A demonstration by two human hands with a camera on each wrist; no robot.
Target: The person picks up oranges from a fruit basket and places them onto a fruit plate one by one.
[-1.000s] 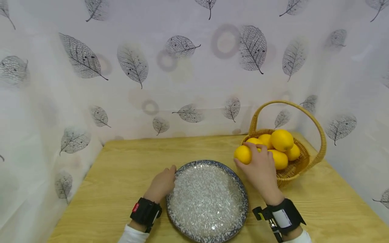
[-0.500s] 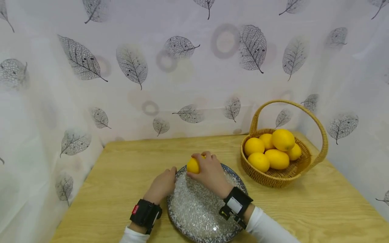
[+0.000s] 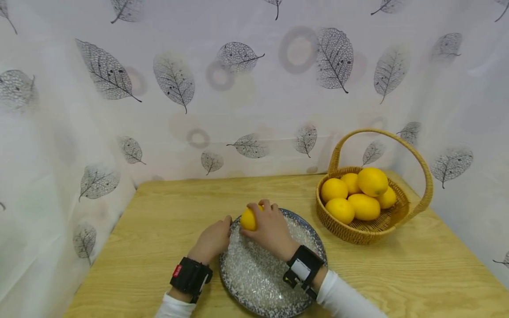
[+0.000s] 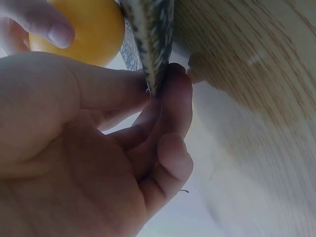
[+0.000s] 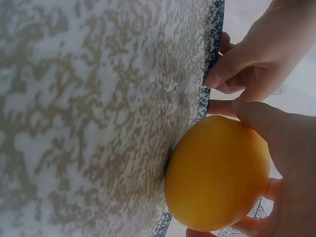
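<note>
A round speckled plate [image 3: 254, 278] with a dark blue rim lies on the wooden table. My left hand [image 3: 212, 242] pinches its left rim; the left wrist view shows the thumb on the upper side and curled fingers beneath the edge [image 4: 150, 44]. Over the plate's far left part, my right hand [image 3: 272, 232] grips a yellow lemon [image 3: 248, 219], thumb on the near side and fingers round the far side. In the right wrist view the lemon [image 5: 217, 173] is right at the plate's surface, just inside the rim, close to the left thumb. Its underside is hidden.
A wicker basket [image 3: 350, 235] with a tall arched handle stands at the back right, holding several lemons [image 3: 363, 207]. Behind the wooden table [image 3: 171, 207] hangs a pale curtain [image 3: 262, 106] printed with leaves, which also runs along both sides.
My right hand has carried the lemon from the basket leftward over the plate, then slightly lower to its far left part. My left hand has stayed at the plate's rim.
</note>
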